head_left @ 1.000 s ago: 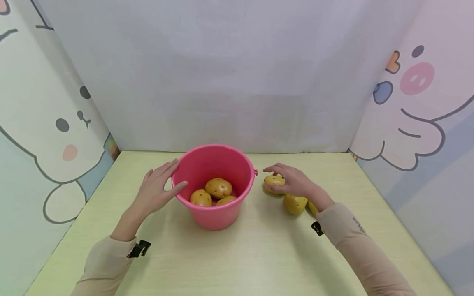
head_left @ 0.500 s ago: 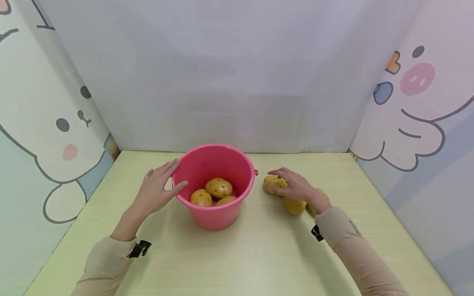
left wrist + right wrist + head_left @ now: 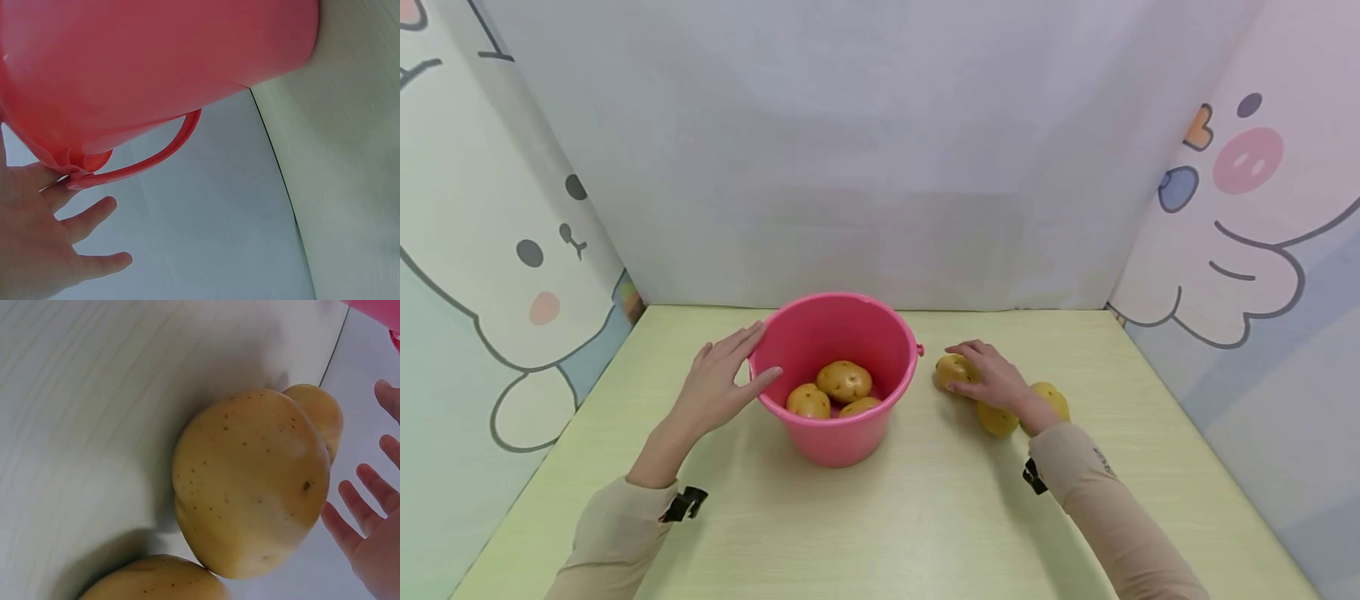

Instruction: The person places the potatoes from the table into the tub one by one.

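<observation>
Pale table [image 3: 925, 525], pink bucket [image 3: 835, 442] upright on it. My left hand [image 3: 718, 387] rests on the bucket's rim, fingers straight. My right hand [image 3: 996, 382], fingers spread, ungripped, is over the far potato [image 3: 950, 369]; contact unclear. Two potatoes [image 3: 997, 420] lie nearer me, three more potatoes [image 3: 845, 381] inside the bucket.

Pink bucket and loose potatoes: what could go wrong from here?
1. The right hand is at the leftmost loose potato, with the middle potato and rightmost potato close by; a brush of the wrist might roll one.
2. The left hand is only at the left side of the rim of the bucket, so a bump from the right could shift or tip it.
</observation>
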{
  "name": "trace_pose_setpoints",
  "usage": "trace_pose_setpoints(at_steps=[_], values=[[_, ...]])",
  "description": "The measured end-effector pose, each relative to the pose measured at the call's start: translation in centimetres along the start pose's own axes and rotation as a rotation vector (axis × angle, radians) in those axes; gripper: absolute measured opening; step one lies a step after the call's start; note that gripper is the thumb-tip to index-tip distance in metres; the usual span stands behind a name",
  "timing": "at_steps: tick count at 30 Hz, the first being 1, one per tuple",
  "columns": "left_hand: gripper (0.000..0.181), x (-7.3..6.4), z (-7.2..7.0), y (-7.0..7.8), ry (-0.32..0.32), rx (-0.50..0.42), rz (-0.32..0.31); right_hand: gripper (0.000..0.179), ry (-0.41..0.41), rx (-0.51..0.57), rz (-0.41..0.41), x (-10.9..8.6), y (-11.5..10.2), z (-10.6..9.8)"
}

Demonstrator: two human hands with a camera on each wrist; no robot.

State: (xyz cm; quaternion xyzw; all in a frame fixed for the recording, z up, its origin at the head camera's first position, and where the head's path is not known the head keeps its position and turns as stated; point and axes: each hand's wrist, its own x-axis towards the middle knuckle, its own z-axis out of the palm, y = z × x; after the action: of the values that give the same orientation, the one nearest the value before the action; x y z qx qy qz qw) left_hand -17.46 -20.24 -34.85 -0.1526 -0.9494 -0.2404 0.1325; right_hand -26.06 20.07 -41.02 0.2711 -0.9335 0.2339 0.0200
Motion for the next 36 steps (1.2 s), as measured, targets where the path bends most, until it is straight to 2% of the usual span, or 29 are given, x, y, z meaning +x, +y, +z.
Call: trace_pose_setpoints(at_steps=[11, 26, 36], values=[[0.071, 0.0, 0.0, 0.0, -0.002, -0.006, -0.002, 0.062, 0.016, -0.055, 0.04, 0.5, 0.4, 0.8], [0.071, 0.0, 0.0, 0.0, -0.003, -0.002, -0.002, 0.069, -0.068, -0.09, 0.117, 1.2, 0.7, 1.5], [0.07, 0.1, -0.1, 0.1, -0.022, -0.003, -0.014, 0.072, -0.09, -0.091, 0.153, 1.5, 1.4, 2.0]])
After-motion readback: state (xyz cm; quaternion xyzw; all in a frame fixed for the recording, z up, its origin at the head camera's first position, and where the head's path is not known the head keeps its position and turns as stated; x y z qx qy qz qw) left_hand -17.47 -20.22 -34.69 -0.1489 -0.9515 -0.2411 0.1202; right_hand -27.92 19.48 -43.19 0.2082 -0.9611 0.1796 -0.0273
